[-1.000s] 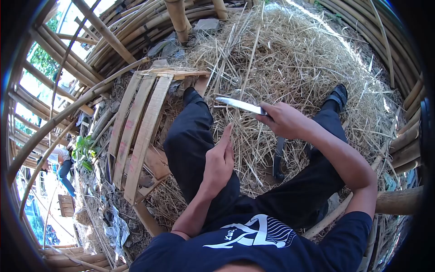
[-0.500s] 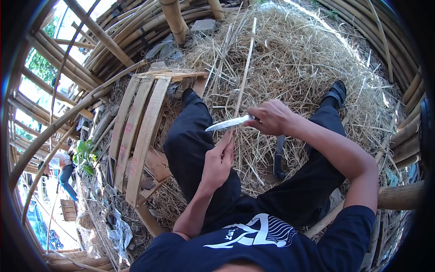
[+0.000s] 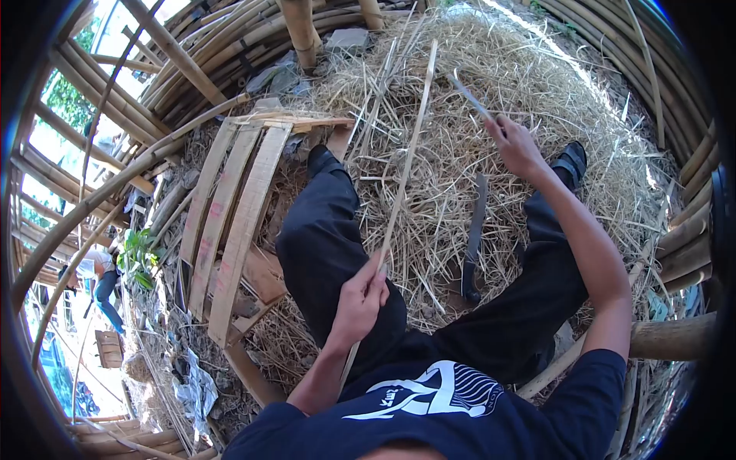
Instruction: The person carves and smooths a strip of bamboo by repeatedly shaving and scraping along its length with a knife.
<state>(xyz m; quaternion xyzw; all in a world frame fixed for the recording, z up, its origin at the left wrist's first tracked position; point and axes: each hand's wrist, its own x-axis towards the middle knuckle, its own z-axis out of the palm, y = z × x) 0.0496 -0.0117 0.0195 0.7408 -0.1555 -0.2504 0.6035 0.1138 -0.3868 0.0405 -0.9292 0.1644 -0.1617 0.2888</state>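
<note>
A long thin bamboo strip [image 3: 409,165] runs from above the straw down past my lap, and my left hand [image 3: 360,303] is closed around its lower part beside my left thigh. My right hand [image 3: 515,146] grips a knife [image 3: 469,95] out over the straw, its blade pointing up and left, apart from the strip. On the straw between my legs lies a second, dark-bladed knife [image 3: 475,234] with a black handle, touched by neither hand.
A slatted wooden crate [image 3: 238,222] stands left of my left leg. Straw and shavings [image 3: 506,77] cover the ground ahead. Bamboo poles [image 3: 299,34] surround the spot, and a thick pole [image 3: 675,338] lies at the right. Beyond the left poles a person [image 3: 103,280] bends over.
The knife in my right hand has swung away from the strip, forward and to the right. My left hand has come down a little closer to my body, and the strip now shows below it.
</note>
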